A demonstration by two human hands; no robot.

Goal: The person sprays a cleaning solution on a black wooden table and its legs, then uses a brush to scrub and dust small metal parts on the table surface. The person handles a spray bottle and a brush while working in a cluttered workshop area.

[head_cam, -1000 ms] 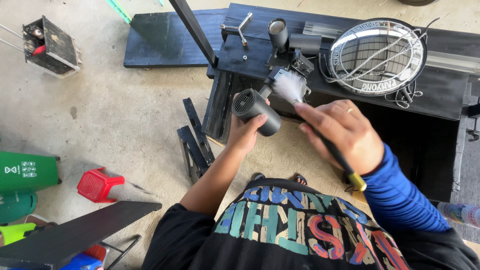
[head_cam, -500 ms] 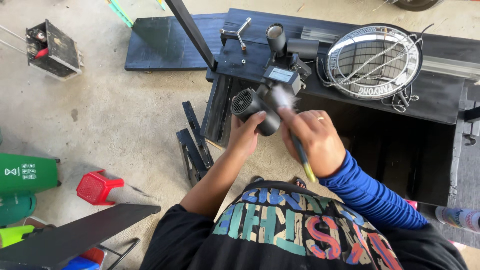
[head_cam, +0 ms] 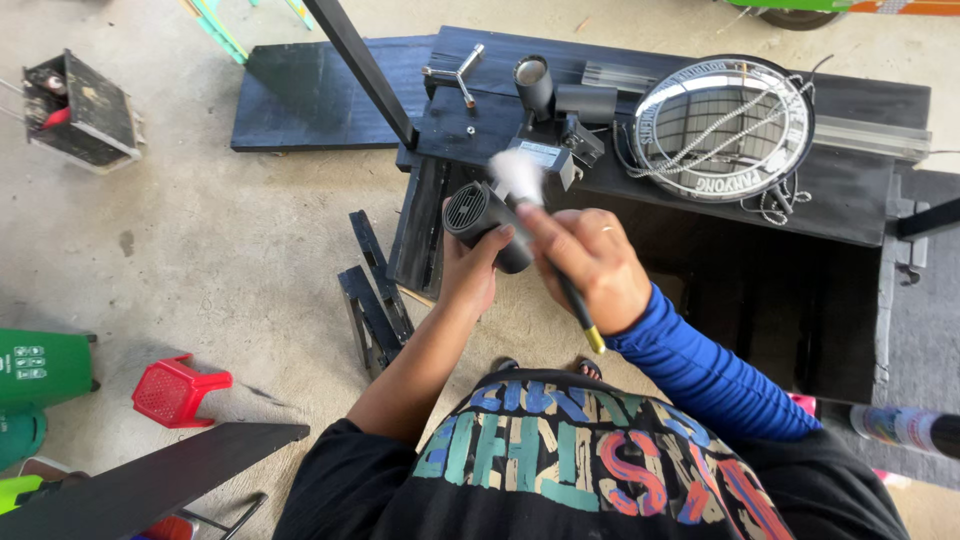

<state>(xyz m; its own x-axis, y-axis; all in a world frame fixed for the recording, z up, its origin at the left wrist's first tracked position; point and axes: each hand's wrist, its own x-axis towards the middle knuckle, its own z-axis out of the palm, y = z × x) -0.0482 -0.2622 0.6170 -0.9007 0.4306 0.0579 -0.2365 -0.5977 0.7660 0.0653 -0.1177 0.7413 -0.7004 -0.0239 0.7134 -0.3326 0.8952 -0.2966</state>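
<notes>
Left hand (head_cam: 470, 265) fingers curled shut; right hand (head_cam: 590, 268) fingers pinched.

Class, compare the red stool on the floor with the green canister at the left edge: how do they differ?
The red stool is small, with a mesh-like top; the green canister is larger, smooth-sided and cut off by the picture's left edge. The stool stands on its legs; the canister looks to lie on its side. Both rest on the concrete floor, away from both hands.

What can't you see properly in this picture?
Head view only:
- Brush bristles: blurred, so where they touch the black cylinder part is unclear.
- Cylinder's underside: covered by the left hand.
- Brush handle: its middle is hidden inside the right hand.
- Green container: cut off by the left edge.
- Round wire guard: its lettering is too small to matter.
</notes>
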